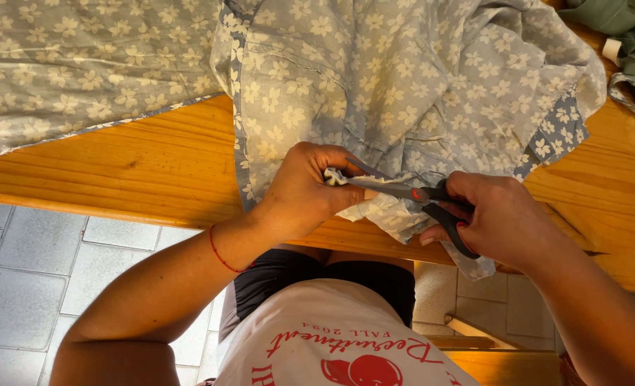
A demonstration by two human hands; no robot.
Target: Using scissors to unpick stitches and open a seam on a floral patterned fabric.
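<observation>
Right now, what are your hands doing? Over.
Left hand pinching flowered blue cloth. Right hand gripping scissors, blades at the cloth edge. Nothing blocking on wooden table.

Orange wooden table (139, 168) over grey floor tiles (25, 271) — green cloth (621, 21) bunched at its far right corner.

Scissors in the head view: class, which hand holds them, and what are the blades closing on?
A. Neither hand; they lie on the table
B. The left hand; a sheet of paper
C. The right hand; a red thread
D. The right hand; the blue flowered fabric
D: the right hand grips the black handles of the scissors, whose blades meet a fold of the blue flowered fabric that the left hand pinches.
</observation>
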